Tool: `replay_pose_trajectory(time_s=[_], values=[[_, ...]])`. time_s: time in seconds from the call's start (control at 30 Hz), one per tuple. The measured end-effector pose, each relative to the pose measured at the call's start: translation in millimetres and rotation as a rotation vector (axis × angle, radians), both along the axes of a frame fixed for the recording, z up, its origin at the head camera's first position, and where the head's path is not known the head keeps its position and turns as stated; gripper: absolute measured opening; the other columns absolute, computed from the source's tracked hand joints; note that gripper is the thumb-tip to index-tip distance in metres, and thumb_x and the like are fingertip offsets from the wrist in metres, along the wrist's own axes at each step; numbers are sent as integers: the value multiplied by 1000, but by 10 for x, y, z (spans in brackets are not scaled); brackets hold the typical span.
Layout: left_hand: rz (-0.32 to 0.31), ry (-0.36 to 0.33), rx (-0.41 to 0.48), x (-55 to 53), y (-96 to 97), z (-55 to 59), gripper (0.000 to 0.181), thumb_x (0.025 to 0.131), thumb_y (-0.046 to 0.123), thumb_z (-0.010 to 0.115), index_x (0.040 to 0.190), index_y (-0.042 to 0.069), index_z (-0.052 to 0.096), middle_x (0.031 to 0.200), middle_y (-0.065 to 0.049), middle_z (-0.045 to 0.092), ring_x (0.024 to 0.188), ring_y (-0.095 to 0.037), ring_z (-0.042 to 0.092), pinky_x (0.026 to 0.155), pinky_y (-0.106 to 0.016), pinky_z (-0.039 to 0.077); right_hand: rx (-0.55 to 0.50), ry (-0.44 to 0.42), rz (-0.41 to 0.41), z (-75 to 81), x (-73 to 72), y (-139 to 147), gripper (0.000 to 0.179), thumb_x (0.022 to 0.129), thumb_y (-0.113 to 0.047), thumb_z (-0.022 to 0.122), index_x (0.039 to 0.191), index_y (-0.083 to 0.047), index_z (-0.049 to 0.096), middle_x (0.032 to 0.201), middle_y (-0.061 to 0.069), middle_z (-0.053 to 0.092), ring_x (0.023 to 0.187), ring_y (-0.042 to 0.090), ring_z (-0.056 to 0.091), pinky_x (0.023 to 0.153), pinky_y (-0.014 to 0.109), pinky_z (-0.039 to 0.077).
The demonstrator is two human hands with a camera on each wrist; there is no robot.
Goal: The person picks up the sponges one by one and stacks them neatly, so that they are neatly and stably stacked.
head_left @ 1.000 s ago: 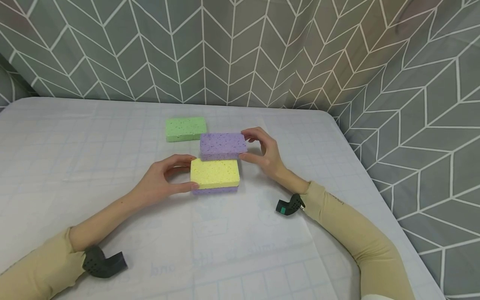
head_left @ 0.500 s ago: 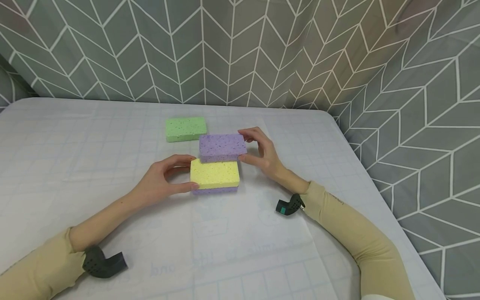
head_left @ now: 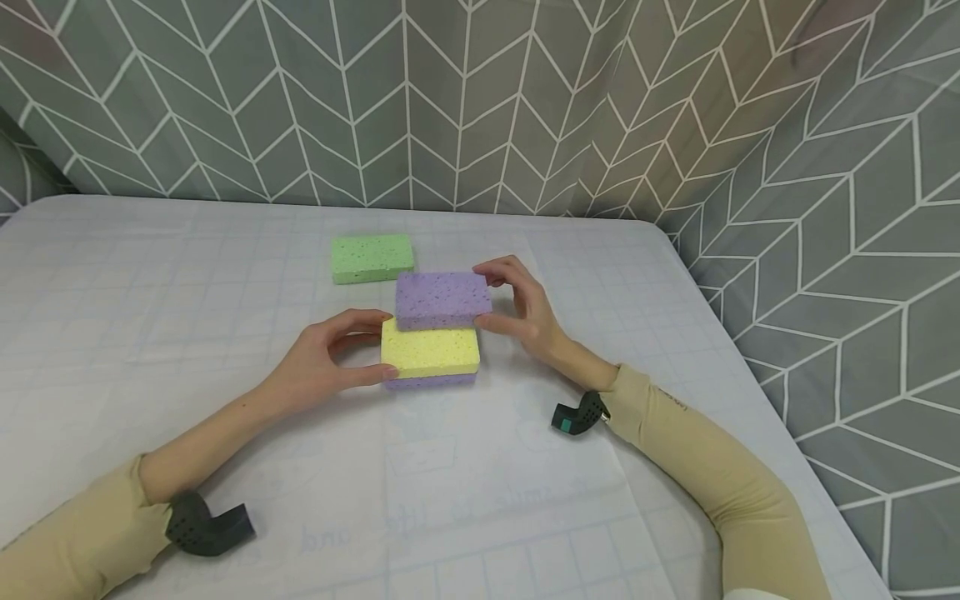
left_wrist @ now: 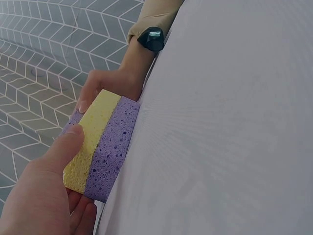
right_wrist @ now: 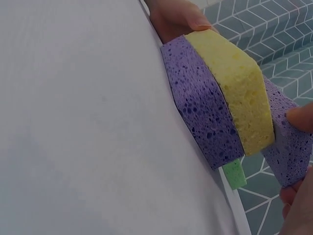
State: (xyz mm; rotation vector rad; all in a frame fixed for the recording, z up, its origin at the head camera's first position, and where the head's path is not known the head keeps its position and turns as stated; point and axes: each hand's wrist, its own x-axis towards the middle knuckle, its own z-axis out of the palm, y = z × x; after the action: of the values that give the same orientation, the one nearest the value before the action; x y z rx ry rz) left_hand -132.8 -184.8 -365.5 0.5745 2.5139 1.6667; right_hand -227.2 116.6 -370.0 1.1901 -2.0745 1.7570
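Note:
A yellow sponge [head_left: 430, 352] lies flat on a lower purple sponge [head_left: 431, 381], which rests on the table. My left hand [head_left: 330, 354] grips the left end of this pair, thumb at the near side and fingers at the far side. An upper purple sponge [head_left: 442, 298] sits over the back part of the yellow one, set toward the far side. My right hand [head_left: 527, 308] pinches its right end between thumb and fingers. In the right wrist view the upper purple sponge [right_wrist: 288, 147] is tilted close against the yellow sponge [right_wrist: 242, 93]; full contact is hard to tell.
Behind the stack, a little to the left, a green sponge [head_left: 372, 258] lies on the white-covered table [head_left: 187, 275]. A grey curtain with white lines [head_left: 420, 100] hangs past the far edge and along the right side.
The upper purple sponge has shifted slightly toward me and left, covering more of the yellow sponge. My right hand moved with it. The left hand and lower sponges stayed put.

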Motion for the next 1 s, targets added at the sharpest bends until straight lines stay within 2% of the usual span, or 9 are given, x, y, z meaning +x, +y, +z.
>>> replay_pose_trajectory(time_s=[0.27, 0.5, 0.87, 1.0], values=[[3, 9, -4, 2, 9, -13, 64, 79, 19, 86, 136, 12, 58, 133, -2, 61, 120, -12, 60, 106, -19, 46, 3, 5, 4, 13, 53, -12, 56, 76, -16, 70, 125, 9, 59, 118, 23, 54, 108, 24, 49, 98, 37, 41], [2, 16, -3, 2, 12, -20, 64, 79, 19, 87, 136, 12, 58, 132, -2, 62, 118, -8, 60, 106, -20, 46, 4, 12, 9, 18, 64, -14, 55, 75, -18, 70, 123, 8, 60, 116, 21, 55, 107, 25, 49, 97, 38, 40], [14, 7, -8, 18, 14, -19, 65, 79, 20, 87, 136, 13, 57, 132, -1, 62, 119, -11, 61, 106, -18, 46, -11, 18, 41, 22, 97, -39, 55, 73, -16, 70, 121, 10, 59, 114, 23, 55, 106, 24, 48, 96, 42, 40], [15, 4, -3, 20, 17, -20, 64, 79, 20, 87, 136, 12, 58, 132, -1, 63, 118, -9, 61, 105, -18, 46, -6, 23, 39, 34, 112, -43, 56, 74, -22, 71, 119, 10, 59, 114, 22, 55, 106, 25, 48, 95, 43, 40]])
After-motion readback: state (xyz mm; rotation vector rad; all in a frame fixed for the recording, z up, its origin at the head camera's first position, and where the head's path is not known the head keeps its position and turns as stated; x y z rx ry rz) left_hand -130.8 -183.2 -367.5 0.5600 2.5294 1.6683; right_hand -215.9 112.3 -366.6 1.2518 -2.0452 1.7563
